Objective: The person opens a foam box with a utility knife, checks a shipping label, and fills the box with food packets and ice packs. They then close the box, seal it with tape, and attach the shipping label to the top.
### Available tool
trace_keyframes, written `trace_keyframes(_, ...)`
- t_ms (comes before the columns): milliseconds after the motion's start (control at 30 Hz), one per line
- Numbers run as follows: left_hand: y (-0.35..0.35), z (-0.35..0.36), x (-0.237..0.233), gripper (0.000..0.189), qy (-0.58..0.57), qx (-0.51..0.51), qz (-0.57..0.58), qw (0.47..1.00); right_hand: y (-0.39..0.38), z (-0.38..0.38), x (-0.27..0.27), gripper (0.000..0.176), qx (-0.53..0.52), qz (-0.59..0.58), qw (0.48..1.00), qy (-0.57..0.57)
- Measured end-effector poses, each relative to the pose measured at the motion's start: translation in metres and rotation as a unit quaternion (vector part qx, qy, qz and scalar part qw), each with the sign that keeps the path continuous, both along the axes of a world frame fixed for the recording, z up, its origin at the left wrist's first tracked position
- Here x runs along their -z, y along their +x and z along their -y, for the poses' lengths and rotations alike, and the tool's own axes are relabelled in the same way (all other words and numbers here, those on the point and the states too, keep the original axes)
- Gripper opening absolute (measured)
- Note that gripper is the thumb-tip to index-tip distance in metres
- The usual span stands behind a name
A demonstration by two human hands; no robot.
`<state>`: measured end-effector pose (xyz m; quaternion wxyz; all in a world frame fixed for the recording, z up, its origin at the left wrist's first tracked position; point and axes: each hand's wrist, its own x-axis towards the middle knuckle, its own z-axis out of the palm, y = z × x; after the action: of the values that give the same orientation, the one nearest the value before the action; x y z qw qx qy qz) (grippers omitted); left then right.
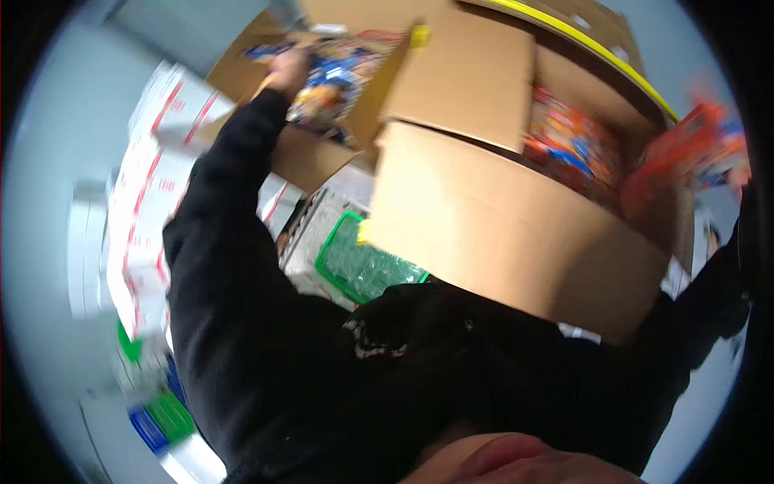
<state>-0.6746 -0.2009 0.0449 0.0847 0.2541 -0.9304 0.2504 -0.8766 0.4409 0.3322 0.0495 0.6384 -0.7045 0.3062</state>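
Observation:
My left hand (289, 71) reaches over an open cardboard box (309, 157) at the upper left, right at the shiny blue and orange bags (332, 85) inside. Motion smears its fingers, and I cannot tell whether they hold a bag. On the right, my black right sleeve (713, 286) runs up to an orange-red bag (685, 149), blurred and raised at the side of a larger open cardboard box (516, 230). The right hand itself is hidden at the bag. More orange-red bags (568, 145) lie inside this larger box, partly covered by its flaps.
A green-rimmed bin (326, 250) with clear plastic in it sits between the boxes and my body. White cartons with red stripes (149, 202) stack at the left. A yellow edge (580, 36) curves behind the larger box. Blue and green boxes (161, 421) are at the lower left.

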Motion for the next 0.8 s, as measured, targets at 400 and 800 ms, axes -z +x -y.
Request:
trace_keyframes(400,0.113,-0.024,-0.143,0.034,0.004,0.078,-0.551,0.831,0.054,-0.397,0.084,0.039,0.562,-0.008,0.827,0.026)
trace_keyframes(800,0.172,-0.239,-0.351,0.050,-0.226,-0.028,-0.473,0.851,-0.109,-0.552,0.341,0.044,0.413,-0.087,0.793,0.438)
